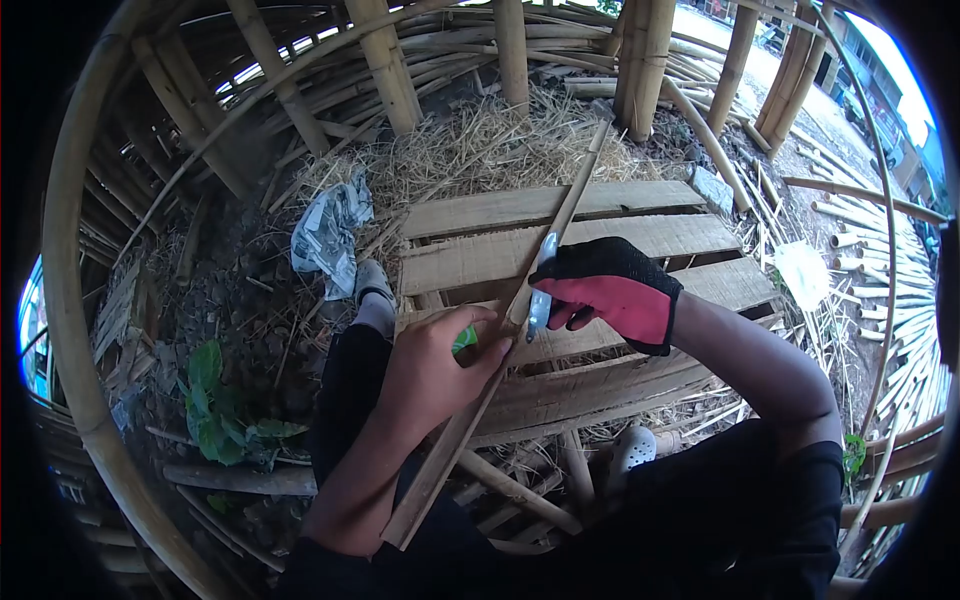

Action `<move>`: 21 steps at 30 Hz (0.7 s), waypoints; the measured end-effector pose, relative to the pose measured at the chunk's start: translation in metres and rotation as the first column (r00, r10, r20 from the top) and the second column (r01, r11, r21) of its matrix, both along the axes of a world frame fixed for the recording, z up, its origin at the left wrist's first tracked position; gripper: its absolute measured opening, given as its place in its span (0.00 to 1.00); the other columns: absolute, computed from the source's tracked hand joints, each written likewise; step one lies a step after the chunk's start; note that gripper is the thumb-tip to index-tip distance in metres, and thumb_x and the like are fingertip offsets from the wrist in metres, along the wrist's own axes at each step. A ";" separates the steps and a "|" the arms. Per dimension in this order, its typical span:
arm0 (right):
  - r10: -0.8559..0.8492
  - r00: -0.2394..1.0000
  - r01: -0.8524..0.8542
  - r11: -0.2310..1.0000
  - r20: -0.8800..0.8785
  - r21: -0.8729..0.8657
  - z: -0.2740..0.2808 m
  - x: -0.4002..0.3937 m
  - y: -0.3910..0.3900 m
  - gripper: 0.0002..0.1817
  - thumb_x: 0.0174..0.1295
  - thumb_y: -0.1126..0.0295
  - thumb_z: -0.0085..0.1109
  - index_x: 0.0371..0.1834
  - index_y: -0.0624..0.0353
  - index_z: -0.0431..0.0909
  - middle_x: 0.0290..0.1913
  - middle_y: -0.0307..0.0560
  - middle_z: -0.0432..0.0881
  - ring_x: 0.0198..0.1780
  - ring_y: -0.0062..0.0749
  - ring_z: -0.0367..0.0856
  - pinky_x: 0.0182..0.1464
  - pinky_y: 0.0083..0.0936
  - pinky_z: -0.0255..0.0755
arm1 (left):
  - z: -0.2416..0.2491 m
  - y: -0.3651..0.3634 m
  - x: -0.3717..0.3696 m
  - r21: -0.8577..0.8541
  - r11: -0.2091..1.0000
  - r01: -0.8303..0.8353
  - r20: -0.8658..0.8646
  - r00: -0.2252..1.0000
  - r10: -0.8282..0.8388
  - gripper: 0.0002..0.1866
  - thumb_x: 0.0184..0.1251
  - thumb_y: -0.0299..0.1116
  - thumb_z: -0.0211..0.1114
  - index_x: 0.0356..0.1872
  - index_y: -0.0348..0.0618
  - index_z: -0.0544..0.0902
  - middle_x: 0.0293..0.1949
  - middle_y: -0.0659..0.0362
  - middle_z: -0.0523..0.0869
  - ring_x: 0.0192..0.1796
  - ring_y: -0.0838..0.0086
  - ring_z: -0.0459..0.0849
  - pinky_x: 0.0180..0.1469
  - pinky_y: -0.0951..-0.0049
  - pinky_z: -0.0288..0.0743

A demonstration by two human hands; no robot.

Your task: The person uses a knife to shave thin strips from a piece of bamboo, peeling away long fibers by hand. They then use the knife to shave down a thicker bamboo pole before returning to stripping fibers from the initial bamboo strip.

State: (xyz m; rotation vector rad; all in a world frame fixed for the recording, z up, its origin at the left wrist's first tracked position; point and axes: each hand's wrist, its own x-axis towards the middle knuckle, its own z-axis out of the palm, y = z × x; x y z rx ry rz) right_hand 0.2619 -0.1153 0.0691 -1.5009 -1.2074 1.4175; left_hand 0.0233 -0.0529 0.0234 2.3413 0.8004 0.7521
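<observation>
A long split bamboo strip runs diagonally in front of me, its far end resting over the wooden slats. My left hand, bare, is closed around the strip near its middle. A small green patch shows between its thumb and fingers; what it is I cannot make out. My right hand, in a black and red work glove, grips a shiny metal knife. The blade lies against or right beside the strip, just ahead of my left thumb. The knife's handle is hidden by the glove.
A low slatted wooden platform lies under the hands. Straw and bamboo posts stand beyond it. Crumpled printed plastic and a leafy plant are on the left. Several cut bamboo poles are piled at right.
</observation>
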 end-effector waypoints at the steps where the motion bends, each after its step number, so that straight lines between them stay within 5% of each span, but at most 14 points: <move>1: 0.028 0.997 -0.030 0.999 0.065 0.026 0.007 -0.005 -0.002 0.18 0.72 0.60 0.57 0.56 0.61 0.81 0.41 0.42 0.86 0.37 0.21 0.85 0.39 0.21 0.79 | -0.003 0.002 -0.001 0.000 1.000 0.007 0.024 1.000 -0.007 0.19 0.61 0.32 0.72 0.52 0.38 0.83 0.35 0.54 0.87 0.36 0.73 0.87 0.42 0.72 0.79; 5: 0.128 0.964 -0.171 0.970 0.235 0.173 0.001 -0.008 0.001 0.18 0.72 0.61 0.56 0.56 0.62 0.80 0.39 0.43 0.85 0.36 0.22 0.85 0.37 0.20 0.78 | -0.007 0.003 -0.002 -0.120 0.992 -0.035 0.181 0.982 0.057 0.18 0.65 0.27 0.67 0.56 0.35 0.79 0.37 0.57 0.85 0.39 0.76 0.83 0.44 0.73 0.77; 7: 0.024 0.934 -0.161 0.919 0.355 0.361 0.001 -0.013 -0.002 0.17 0.73 0.64 0.55 0.58 0.62 0.79 0.38 0.45 0.84 0.37 0.24 0.85 0.36 0.20 0.77 | -0.014 0.008 -0.005 -0.542 0.793 0.277 0.496 0.868 0.036 0.19 0.70 0.23 0.62 0.61 0.34 0.76 0.36 0.59 0.83 0.39 0.80 0.81 0.46 0.76 0.76; 8: 0.025 0.934 -0.163 0.918 0.357 0.362 0.000 -0.014 -0.002 0.17 0.73 0.64 0.55 0.58 0.62 0.79 0.38 0.45 0.84 0.37 0.24 0.85 0.36 0.20 0.77 | -0.015 0.009 -0.007 -0.540 0.795 0.277 0.498 0.867 0.036 0.19 0.70 0.23 0.62 0.61 0.34 0.76 0.36 0.59 0.83 0.39 0.80 0.81 0.46 0.76 0.76; 11: -0.157 0.930 -0.163 0.634 0.332 0.756 -0.014 -0.008 0.004 0.14 0.73 0.70 0.54 0.58 0.59 0.81 0.42 0.47 0.84 0.40 0.28 0.86 0.42 0.21 0.80 | -0.014 0.010 -0.008 -0.528 0.758 0.383 0.523 0.850 -0.066 0.21 0.70 0.16 0.59 0.64 0.35 0.74 0.38 0.62 0.82 0.39 0.82 0.80 0.46 0.79 0.76; 15: -0.088 0.991 -0.003 0.722 0.097 0.692 0.003 -0.021 -0.001 0.13 0.73 0.70 0.55 0.56 0.62 0.81 0.44 0.48 0.84 0.43 0.29 0.87 0.46 0.23 0.81 | -0.004 0.005 -0.005 -0.477 0.770 0.424 0.548 0.828 -0.117 0.27 0.66 0.13 0.61 0.67 0.35 0.70 0.39 0.59 0.83 0.41 0.79 0.83 0.47 0.77 0.78; 17: -0.070 0.984 0.143 0.859 -0.165 0.491 0.010 -0.030 -0.006 0.14 0.73 0.70 0.55 0.55 0.66 0.81 0.47 0.50 0.83 0.45 0.29 0.87 0.46 0.25 0.82 | -0.004 0.004 -0.005 -0.466 0.773 0.431 0.570 0.814 -0.110 0.28 0.65 0.13 0.62 0.67 0.35 0.69 0.39 0.59 0.83 0.42 0.78 0.84 0.47 0.77 0.78; 21: -0.028 0.999 0.045 0.819 -0.039 0.572 0.011 -0.030 -0.005 0.15 0.75 0.69 0.52 0.54 0.72 0.78 0.48 0.51 0.82 0.46 0.31 0.87 0.48 0.25 0.82 | -0.007 0.003 -0.005 -0.458 0.787 0.414 0.558 0.823 -0.107 0.30 0.63 0.13 0.64 0.67 0.35 0.69 0.39 0.57 0.83 0.44 0.75 0.86 0.50 0.74 0.81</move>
